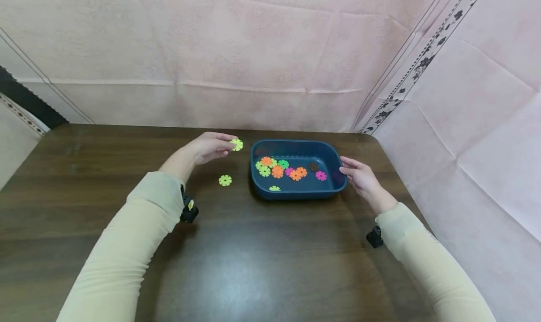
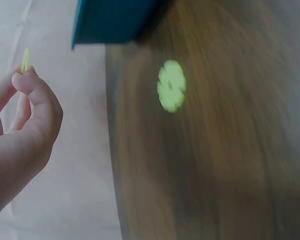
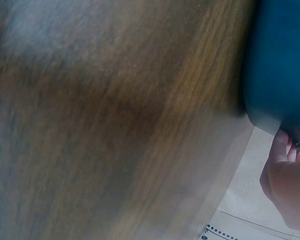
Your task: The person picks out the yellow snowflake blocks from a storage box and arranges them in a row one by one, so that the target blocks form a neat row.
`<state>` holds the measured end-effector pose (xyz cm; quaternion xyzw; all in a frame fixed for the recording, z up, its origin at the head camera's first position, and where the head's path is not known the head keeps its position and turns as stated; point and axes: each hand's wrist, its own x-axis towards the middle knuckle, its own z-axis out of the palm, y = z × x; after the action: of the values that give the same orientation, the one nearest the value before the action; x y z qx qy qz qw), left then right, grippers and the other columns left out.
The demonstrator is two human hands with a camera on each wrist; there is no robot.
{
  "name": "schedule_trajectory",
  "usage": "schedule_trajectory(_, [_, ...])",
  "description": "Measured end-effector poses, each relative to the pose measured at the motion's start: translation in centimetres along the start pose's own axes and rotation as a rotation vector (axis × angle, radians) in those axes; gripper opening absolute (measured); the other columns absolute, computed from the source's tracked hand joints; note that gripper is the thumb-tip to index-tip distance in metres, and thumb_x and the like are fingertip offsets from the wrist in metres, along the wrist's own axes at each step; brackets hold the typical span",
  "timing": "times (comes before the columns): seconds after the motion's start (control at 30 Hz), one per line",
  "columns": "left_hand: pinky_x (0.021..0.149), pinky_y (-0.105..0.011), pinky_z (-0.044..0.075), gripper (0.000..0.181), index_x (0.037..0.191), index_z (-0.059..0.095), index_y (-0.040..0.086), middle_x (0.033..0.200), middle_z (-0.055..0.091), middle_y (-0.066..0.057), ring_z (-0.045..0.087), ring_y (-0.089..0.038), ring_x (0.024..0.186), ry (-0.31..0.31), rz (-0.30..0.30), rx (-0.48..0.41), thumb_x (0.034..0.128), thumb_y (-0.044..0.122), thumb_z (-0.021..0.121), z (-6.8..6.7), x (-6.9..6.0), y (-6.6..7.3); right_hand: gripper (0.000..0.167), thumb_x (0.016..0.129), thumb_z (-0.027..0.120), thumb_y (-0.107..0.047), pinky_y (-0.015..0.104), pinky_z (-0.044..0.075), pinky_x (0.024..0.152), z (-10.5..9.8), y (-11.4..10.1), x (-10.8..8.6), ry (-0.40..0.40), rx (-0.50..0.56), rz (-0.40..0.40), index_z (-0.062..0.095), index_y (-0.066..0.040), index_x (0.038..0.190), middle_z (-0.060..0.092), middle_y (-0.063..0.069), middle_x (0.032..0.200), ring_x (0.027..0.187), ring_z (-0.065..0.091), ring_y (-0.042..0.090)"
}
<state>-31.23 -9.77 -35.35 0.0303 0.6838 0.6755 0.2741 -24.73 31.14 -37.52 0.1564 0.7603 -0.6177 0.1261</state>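
My left hand pinches a yellow-green notched plastic disc between thumb and fingers, raised left of the blue basin. In the left wrist view the held disc appears edge-on at the fingertips. Another yellow-green disc lies flat on the table below that hand. My right hand grips the basin's right end, thumb and fingers at its rim; in the right wrist view the fingers meet the basin's corner. Several discs in orange, green, pink, brown and yellow-green lie inside the basin.
The basin stands on a dark brown wooden table, near its far edge. Pale cloth hangs behind the table and along its right side. A black camera is strapped on each wrist.
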Motion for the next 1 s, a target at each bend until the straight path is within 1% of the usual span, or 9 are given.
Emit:
schedule_trajectory(0.2, [0.072,-0.012,0.049,0.051,0.141,0.029,-0.011,0.081,0.06,0.012,0.056,0.002,0.073,-0.008,0.002,0.015,0.0939,-0.002,0.047,-2.2,-1.1,-1.3,0.054,0.096,0.05,-0.013,0.014,0.045,0.094,0.0,0.0,0.1,-0.003,0.017,-0.003,0.031,-0.011,0.146,0.047,-0.002,0.121,0.102,0.053,0.004])
schedule_trajectory(0.33, [0.075,-0.013,0.05,0.05,0.142,0.028,-0.01,0.084,0.059,0.012,0.057,0.002,0.076,-0.019,-0.035,0.05,0.0947,-0.002,0.045,-3.5,-1.6,-2.4,0.054,0.096,0.051,-0.012,0.011,0.047,0.086,0.0,0.0,0.1,0.0,0.02,-0.01,0.031,-0.01,0.146,0.048,-0.002,0.118,0.097,0.054,0.002])
schedule_trajectory(0.4, [0.077,-0.014,0.05,0.051,0.142,0.028,-0.009,0.092,0.059,0.009,0.057,0.002,0.077,-0.027,-0.066,0.078,0.0949,-0.002,0.045,-4.0,-2.0,-2.9,0.054,0.096,0.05,-0.011,0.011,0.048,0.085,0.0,0.1,0.1,-0.001,0.029,-0.014,0.031,-0.009,0.146,0.048,-0.002,0.117,0.095,0.055,0.001])
schedule_trajectory(0.53, [0.079,-0.014,0.05,0.051,0.143,0.028,-0.007,0.12,0.05,-0.005,0.056,0.002,0.08,-0.052,-0.131,0.143,0.0952,-0.001,0.044,-4.7,-2.7,-3.7,0.054,0.096,0.05,-0.01,0.01,0.048,0.082,0.0,0.1,0.0,-0.005,0.045,-0.021,0.03,-0.008,0.146,0.048,-0.003,0.114,0.093,0.056,0.0])
schedule_trajectory(0.63, [0.079,-0.014,0.05,0.05,0.142,0.029,-0.007,0.128,0.043,-0.01,0.055,0.001,0.079,-0.067,-0.173,0.191,0.0947,0.0,0.045,-5.0,-3.1,-4.2,0.054,0.096,0.051,-0.011,0.01,0.048,0.082,0.0,0.1,0.0,-0.002,0.047,-0.018,0.031,-0.009,0.146,0.049,-0.004,0.113,0.093,0.056,0.0])
schedule_trajectory(0.77, [0.075,-0.014,0.051,0.049,0.138,0.037,-0.009,0.105,0.053,-0.005,0.055,-0.001,0.075,-0.094,-0.202,0.222,0.0919,0.001,0.049,-5.4,-3.3,-4.6,0.055,0.096,0.051,-0.013,0.011,0.048,0.086,0.0,0.1,0.0,0.001,0.037,-0.01,0.031,-0.01,0.146,0.049,-0.004,0.114,0.096,0.055,0.001])
schedule_trajectory(0.8, [0.073,-0.015,0.051,0.047,0.135,0.041,-0.009,0.1,0.055,-0.003,0.056,-0.002,0.074,-0.114,-0.203,0.214,0.0907,0.001,0.052,-5.5,-3.3,-4.7,0.055,0.096,0.052,-0.013,0.011,0.048,0.087,0.0,0.1,0.0,0.003,0.036,-0.008,0.031,-0.01,0.146,0.049,-0.005,0.114,0.096,0.055,0.001])
schedule_trajectory(0.87, [0.072,-0.015,0.052,0.045,0.133,0.044,-0.01,0.092,0.056,-0.001,0.056,-0.003,0.074,-0.124,-0.21,0.232,0.0896,0.001,0.054,-5.6,-3.4,-4.6,0.055,0.096,0.052,-0.013,0.011,0.048,0.087,0.0,0.1,0.0,0.0,0.038,-0.009,0.031,-0.01,0.146,0.048,-0.004,0.115,0.097,0.055,0.001])
schedule_trajectory(1.0, [0.069,-0.017,0.051,0.041,0.128,0.048,-0.011,0.092,0.059,-0.003,0.055,-0.005,0.071,-0.092,-0.226,0.345,0.0893,0.0,0.053,-5.1,-3.5,-4.5,0.055,0.096,0.051,-0.012,0.01,0.048,0.084,0.1,0.1,0.0,-0.006,0.048,-0.014,0.03,-0.009,0.146,0.048,-0.003,0.116,0.095,0.055,0.0])
